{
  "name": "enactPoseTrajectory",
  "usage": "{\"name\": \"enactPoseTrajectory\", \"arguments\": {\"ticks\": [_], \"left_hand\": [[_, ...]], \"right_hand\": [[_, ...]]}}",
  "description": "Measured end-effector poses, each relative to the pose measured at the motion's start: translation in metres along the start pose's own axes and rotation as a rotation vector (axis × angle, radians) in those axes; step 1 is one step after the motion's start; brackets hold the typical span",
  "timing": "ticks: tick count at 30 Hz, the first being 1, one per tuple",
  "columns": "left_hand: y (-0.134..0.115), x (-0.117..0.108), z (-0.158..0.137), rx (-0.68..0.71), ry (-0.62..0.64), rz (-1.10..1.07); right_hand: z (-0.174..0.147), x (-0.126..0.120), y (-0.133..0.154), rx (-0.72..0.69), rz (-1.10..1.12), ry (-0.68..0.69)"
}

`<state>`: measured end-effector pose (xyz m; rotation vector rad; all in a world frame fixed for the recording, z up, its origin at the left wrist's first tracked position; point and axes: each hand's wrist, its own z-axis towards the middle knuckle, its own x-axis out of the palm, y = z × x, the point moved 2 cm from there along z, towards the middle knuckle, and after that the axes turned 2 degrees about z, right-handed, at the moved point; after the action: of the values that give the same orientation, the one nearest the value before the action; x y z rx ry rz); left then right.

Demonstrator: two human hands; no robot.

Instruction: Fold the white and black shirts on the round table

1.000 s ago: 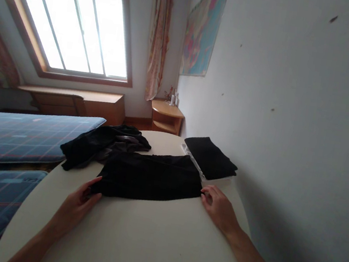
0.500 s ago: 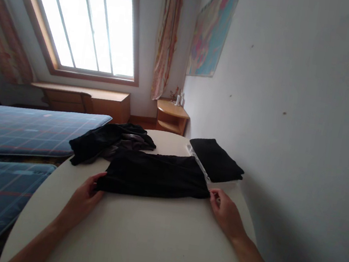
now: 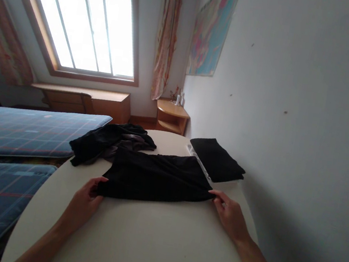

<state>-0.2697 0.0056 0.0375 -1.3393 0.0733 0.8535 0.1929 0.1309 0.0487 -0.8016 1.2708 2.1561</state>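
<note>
- I see a pale table (image 3: 145, 240) filling the foreground.
- On it I have the black cloth (image 3: 154, 178) spread between both hands.
- Beyond its left end I make out a crumpled dark garment (image 3: 97, 143); beyond its right, a folded black fabric (image 3: 218, 159).
- My left hand (image 3: 87, 197) pinches its near-left corner, my right hand (image 3: 230, 216) the near-right.
</note>
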Motion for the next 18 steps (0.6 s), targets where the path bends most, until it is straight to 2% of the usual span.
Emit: {"name": "enactPoseTrajectory", "arguments": {"ticks": [6, 13, 18], "left_hand": [[-0.006, 0.0, -0.002, -0.008, -0.016, 0.121], [-0.016, -0.006, -0.002, 0.169, -0.118, 0.232], [-0.015, -0.023, 0.003, 0.221, 0.038, 0.341]], "right_hand": [[0.001, 0.0, 0.002, 0.039, 0.036, -0.01], [0.0, -0.002, -0.002, 0.042, 0.117, -0.149], [-0.011, -0.014, -0.001, 0.032, 0.119, -0.191]]}}
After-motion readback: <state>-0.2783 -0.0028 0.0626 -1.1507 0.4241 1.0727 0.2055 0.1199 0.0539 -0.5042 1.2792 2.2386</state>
